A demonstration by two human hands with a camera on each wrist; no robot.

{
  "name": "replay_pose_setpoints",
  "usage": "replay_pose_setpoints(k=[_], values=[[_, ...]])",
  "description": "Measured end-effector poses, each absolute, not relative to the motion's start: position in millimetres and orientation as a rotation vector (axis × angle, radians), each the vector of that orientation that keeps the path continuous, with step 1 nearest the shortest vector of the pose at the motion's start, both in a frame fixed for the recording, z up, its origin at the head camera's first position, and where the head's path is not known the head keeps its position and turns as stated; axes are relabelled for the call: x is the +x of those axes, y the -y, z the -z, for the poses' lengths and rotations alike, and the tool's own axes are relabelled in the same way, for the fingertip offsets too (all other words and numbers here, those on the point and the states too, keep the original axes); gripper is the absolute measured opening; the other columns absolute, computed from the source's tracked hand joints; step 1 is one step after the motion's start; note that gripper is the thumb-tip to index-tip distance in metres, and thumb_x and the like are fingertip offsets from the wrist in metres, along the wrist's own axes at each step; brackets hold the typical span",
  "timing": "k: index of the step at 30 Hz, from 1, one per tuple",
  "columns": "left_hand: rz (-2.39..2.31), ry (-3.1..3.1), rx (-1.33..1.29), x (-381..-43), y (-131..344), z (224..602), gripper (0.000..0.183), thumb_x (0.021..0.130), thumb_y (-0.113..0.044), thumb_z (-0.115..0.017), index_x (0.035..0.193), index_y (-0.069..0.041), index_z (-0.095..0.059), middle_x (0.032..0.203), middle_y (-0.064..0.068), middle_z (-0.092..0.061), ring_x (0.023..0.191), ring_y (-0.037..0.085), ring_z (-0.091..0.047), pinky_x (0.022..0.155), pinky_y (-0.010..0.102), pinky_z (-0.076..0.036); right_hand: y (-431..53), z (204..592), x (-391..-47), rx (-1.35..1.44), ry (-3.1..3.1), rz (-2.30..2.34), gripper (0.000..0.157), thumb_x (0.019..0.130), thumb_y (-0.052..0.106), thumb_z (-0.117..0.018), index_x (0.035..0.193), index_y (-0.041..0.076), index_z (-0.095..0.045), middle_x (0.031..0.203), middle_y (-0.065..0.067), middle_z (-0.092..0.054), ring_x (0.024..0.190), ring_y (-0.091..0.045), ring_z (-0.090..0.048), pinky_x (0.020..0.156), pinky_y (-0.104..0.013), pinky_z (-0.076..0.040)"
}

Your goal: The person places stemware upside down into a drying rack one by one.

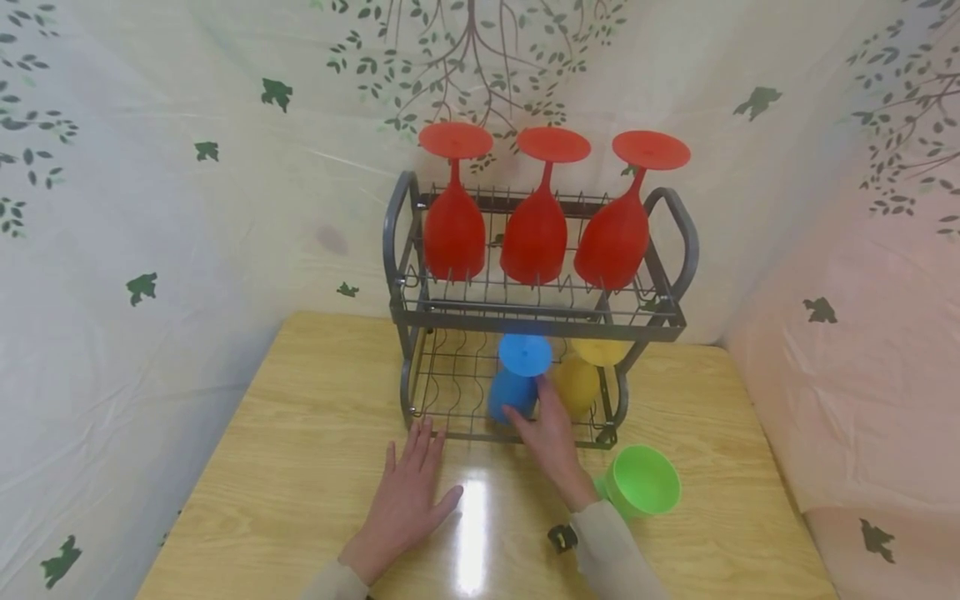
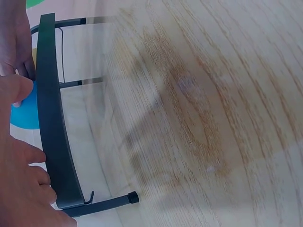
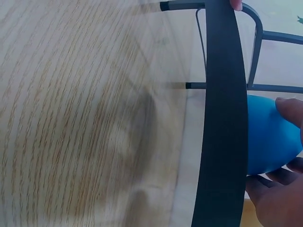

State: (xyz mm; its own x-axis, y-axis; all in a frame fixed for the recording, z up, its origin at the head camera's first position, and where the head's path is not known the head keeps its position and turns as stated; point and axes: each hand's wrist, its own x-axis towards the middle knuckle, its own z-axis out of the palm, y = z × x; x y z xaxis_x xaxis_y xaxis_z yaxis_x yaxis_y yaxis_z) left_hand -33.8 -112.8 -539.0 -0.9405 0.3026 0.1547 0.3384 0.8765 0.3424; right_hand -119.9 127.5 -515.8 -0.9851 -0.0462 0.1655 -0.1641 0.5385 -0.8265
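Note:
My right hand (image 1: pixel 551 437) holds the bowl of a blue goblet (image 1: pixel 512 396), its thumb and fingers on opposite sides. The goblet stands upside down on the lower shelf of a dark two-tier dish rack (image 1: pixel 540 321), foot upward. In the right wrist view, the rack's front bar (image 3: pixel 222 113) hides part of the blue bowl (image 3: pixel 270 135). Right beside it on the same shelf is an upside-down yellow goblet (image 1: pixel 579 387). With fingers extended, my left hand (image 1: pixel 405 504) rests its fingertips at the lower front rail, left of the blue goblet.
Three red goblets (image 1: pixel 455 242) stand upside down along the upper shelf. A green cup (image 1: pixel 643 482), opening upward, is on the wooden table (image 1: pixel 300 433) beside my right wrist. Leaf-patterned cloth (image 1: pixel 187 250) hangs behind and at both sides.

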Motion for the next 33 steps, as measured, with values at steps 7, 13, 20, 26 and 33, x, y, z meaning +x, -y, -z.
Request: replay_pose_setpoints(k=[7, 13, 20, 26, 33], values=[[0.561, 2.931, -0.508, -34.6, 112.3, 536.3, 0.078, 0.097, -0.045, -0.065, 0.154, 0.002, -0.043, 0.165, 0.026, -0.027, 0.152, 0.044, -0.027, 0.117, 0.07, -0.023, -133.4, 507.6, -105.2, 0.239, 2.575, -1.425, 0.083, 0.093, 0.023, -0.08, 0.16, 0.008, -0.034, 0.163, -0.016, -0.038, 0.146, -0.039, -0.041, 0.111, -0.059, -0.044], [0.573, 2.926, -0.494, -35.9, 112.8, 534.3, 0.075, 0.097, -0.043, -0.065, 0.154, 0.001, -0.045, 0.165, 0.026, -0.028, 0.151, 0.044, -0.029, 0.117, 0.071, -0.023, -138.8, 498.3, -84.1, 0.311, 2.457, -1.452, 0.078, 0.092, 0.02, -0.08, 0.157, 0.004, -0.041, 0.16, -0.015, -0.043, 0.141, -0.039, -0.048, 0.106, -0.057, -0.049], [0.565, 2.915, -0.497, -36.8, 113.4, 535.9, 0.073, 0.096, -0.041, -0.067, 0.153, 0.0, -0.047, 0.164, 0.024, -0.031, 0.15, 0.043, -0.032, 0.116, 0.071, -0.027, -148.3, 481.3, -64.7, 0.34, 2.345, -1.464, 0.067, 0.09, 0.012, -0.081, 0.15, 0.007, -0.052, 0.151, -0.009, -0.055, 0.134, -0.032, -0.056, 0.109, -0.025, -0.046], [0.558, 2.911, -0.501, -38.7, 114.3, 536.2, 0.071, 0.095, -0.04, -0.068, 0.151, 0.0, -0.049, 0.163, 0.024, -0.035, 0.15, 0.041, -0.034, 0.117, 0.07, -0.026, -158.9, 460.1, -47.0, 0.353, 2.321, -1.426, 0.061, 0.087, 0.005, -0.082, 0.144, 0.008, -0.058, 0.142, -0.011, -0.062, 0.124, -0.03, -0.061, 0.107, -0.016, -0.043], [0.56, 2.881, -0.515, -39.3, 114.7, 536.6, 0.071, 0.093, -0.038, -0.071, 0.149, 0.001, -0.051, 0.16, 0.025, -0.038, 0.148, 0.042, -0.037, 0.116, 0.07, -0.027, -180.5, 445.7, -27.9, 0.345, 2.345, -1.344, 0.066, 0.086, -0.001, -0.081, 0.147, 0.009, -0.057, 0.147, -0.012, -0.059, 0.136, -0.016, -0.053, 0.112, -0.014, -0.036]])
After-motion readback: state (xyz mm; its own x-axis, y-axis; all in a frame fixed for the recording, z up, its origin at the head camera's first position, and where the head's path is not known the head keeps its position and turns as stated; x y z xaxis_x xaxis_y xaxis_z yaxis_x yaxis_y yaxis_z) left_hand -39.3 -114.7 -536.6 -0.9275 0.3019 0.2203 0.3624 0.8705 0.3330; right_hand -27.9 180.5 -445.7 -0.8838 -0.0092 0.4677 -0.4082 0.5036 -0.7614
